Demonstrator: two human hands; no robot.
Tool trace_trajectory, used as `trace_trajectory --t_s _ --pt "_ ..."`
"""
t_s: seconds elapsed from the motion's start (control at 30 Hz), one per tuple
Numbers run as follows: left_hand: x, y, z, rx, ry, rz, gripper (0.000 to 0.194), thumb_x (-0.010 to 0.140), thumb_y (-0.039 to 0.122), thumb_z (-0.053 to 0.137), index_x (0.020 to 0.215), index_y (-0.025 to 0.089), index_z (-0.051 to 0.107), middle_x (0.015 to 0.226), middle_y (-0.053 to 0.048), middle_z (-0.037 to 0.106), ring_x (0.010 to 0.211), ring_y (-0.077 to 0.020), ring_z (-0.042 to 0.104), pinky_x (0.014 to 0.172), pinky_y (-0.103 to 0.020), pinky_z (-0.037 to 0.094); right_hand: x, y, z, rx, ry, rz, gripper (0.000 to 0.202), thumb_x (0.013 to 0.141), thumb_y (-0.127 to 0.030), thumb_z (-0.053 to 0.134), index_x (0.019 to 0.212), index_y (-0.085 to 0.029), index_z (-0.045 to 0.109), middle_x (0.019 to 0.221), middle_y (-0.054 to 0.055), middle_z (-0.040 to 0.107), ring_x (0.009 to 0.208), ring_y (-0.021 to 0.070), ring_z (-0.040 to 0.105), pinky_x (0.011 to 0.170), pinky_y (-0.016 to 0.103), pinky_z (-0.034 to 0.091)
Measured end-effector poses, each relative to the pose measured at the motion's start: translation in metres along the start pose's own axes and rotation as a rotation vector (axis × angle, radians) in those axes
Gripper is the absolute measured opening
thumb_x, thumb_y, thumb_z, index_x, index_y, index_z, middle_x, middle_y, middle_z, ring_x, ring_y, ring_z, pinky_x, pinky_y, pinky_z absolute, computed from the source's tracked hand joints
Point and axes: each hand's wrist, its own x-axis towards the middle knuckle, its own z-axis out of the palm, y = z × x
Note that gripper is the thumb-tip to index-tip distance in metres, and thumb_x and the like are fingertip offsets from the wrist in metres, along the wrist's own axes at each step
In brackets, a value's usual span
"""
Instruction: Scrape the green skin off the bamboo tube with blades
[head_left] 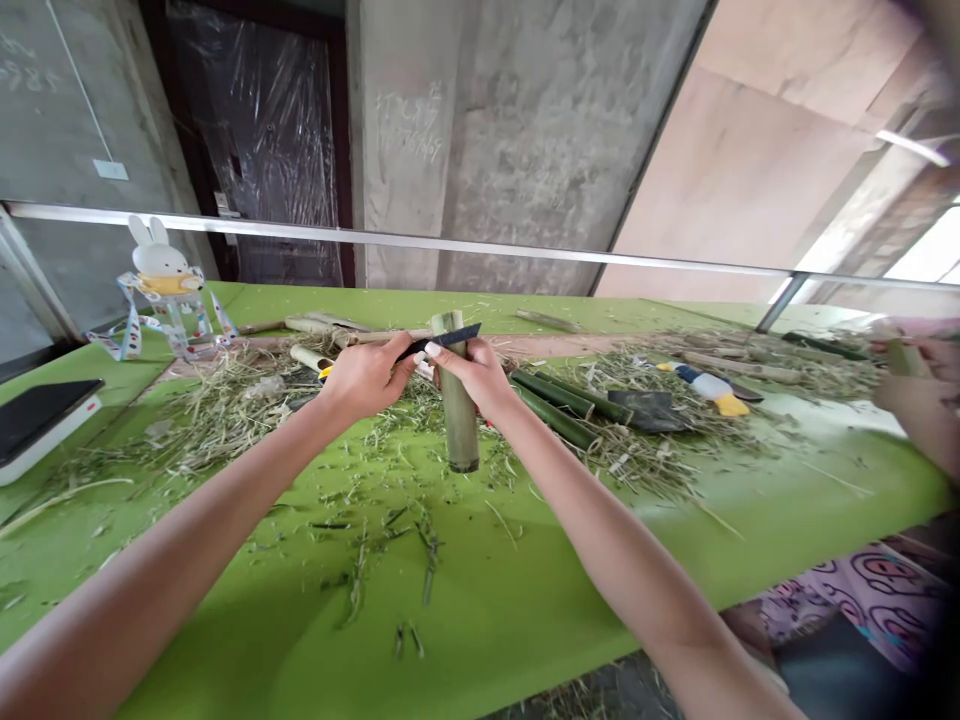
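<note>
A pale green bamboo piece (461,425) is held upright over the bench, its darker cut end at the bottom. My right hand (484,378) closes around its upper part, the thumb across the front. Against the bamboo near the top lies a dark flat strip (466,336) with a slanted end; whether it is sandpaper or a blade I cannot tell. My left hand (367,378) pinches the strip's other end, its thumb tip close to my right thumb. Just behind my left wrist shows a bit of something yellow (325,373).
Shavings (217,410) litter the green bench (300,620). Dark green bamboo tubes (559,412), a black sheet (652,410) and a yellow-and-white-handled tool (709,388) lie right. A rabbit-topped bottle (169,275) and a black-topped box (45,420) are left. Another person's hand (919,400) is far right.
</note>
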Motion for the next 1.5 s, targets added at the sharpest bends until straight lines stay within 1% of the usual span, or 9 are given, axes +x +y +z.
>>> trace_trajectory --t_s 0.2,0.3,0.5,0.8,0.97,1.1,1.2,1.33,1.5 --pt "0.0 0.004 0.001 -0.011 0.006 0.041 0.036 0.088 0.04 0.026 0.1 0.019 0.053 0.073 -0.006 0.065 0.058 -0.018 0.058 0.048 -0.027 0.032 0.001 0.003 0.0 0.096 0.027 -0.024 0.035 0.06 -0.036 0.073 0.086 -0.021 0.054 0.079 -0.001 0.059 0.073 0.0135 0.055 0.072 0.03 0.045" --pt "-0.001 0.004 0.002 0.004 0.009 0.025 0.037 0.088 0.04 0.026 0.101 0.019 0.053 0.071 -0.006 0.064 0.056 -0.0179 0.058 0.048 -0.027 0.032 0.001 0.001 0.0 0.118 0.023 0.022 0.034 0.06 -0.036 0.073 0.083 -0.02 0.055 0.08 0.001 0.06 0.075 0.0146 0.056 0.074 0.031 0.045" --pt "0.0 0.004 0.001 0.009 0.037 -0.05 0.041 0.088 0.041 0.023 0.107 0.018 0.052 0.064 -0.006 0.062 0.054 -0.0179 0.056 0.049 -0.028 0.033 0.001 -0.002 0.0 0.132 0.007 0.043 0.032 0.06 -0.037 0.073 0.083 -0.019 0.059 0.084 0.004 0.063 0.075 0.0159 0.057 0.072 0.032 0.047" --pt "0.001 0.002 -0.002 0.032 -0.005 0.049 0.038 0.088 0.04 0.025 0.1 0.019 0.053 0.071 -0.007 0.065 0.055 -0.0176 0.057 0.046 -0.028 0.029 0.001 0.001 0.0 0.18 0.042 0.084 0.028 0.054 -0.034 0.076 0.068 -0.018 0.058 0.071 0.002 0.061 0.067 0.015 0.056 0.066 0.032 0.045" --pt "0.002 -0.006 -0.001 0.011 -0.054 0.139 0.038 0.088 0.038 0.023 0.101 0.018 0.052 0.071 -0.006 0.066 0.057 -0.02 0.058 0.046 -0.03 0.029 0.0 -0.001 0.0 0.211 0.024 0.074 0.037 0.047 -0.028 0.079 0.074 -0.018 0.057 0.07 0.0 0.057 0.064 0.0131 0.053 0.063 0.031 0.043" --pt "0.002 -0.007 -0.005 0.027 -0.074 0.122 0.038 0.087 0.039 0.024 0.103 0.019 0.053 0.072 -0.007 0.066 0.057 -0.0199 0.059 0.046 -0.03 0.029 0.0 0.002 -0.003 0.121 -0.004 0.038 0.036 0.053 -0.029 0.076 0.08 -0.018 0.056 0.072 0.0 0.056 0.065 0.0132 0.052 0.064 0.031 0.044" --pt "0.002 -0.005 -0.008 0.022 -0.052 0.106 0.036 0.086 0.038 0.027 0.103 0.019 0.053 0.072 -0.007 0.066 0.057 -0.0193 0.059 0.046 -0.03 0.028 0.001 0.005 -0.005 0.064 0.01 0.017 0.033 0.058 -0.029 0.074 0.083 -0.018 0.055 0.073 0.001 0.055 0.066 0.0134 0.051 0.063 0.031 0.043" --pt "0.001 -0.004 -0.01 0.022 -0.02 0.103 0.034 0.085 0.037 0.03 0.102 0.019 0.054 0.07 -0.007 0.066 0.057 -0.0188 0.059 0.045 -0.029 0.028 0.0 0.005 -0.004 0.044 0.029 -0.004 0.033 0.058 -0.029 0.074 0.081 -0.019 0.053 0.073 0.0 0.054 0.064 0.0126 0.05 0.06 0.03 0.043" --pt "0.001 -0.004 -0.009 0.038 0.006 0.104 0.035 0.085 0.037 0.031 0.103 0.018 0.054 0.071 -0.006 0.066 0.055 -0.0183 0.058 0.043 -0.028 0.026 0.001 0.007 -0.003 -0.005 0.04 -0.034 0.035 0.059 -0.035 0.073 0.081 -0.019 0.052 0.068 -0.001 0.054 0.059 0.0118 0.049 0.056 0.028 0.042"
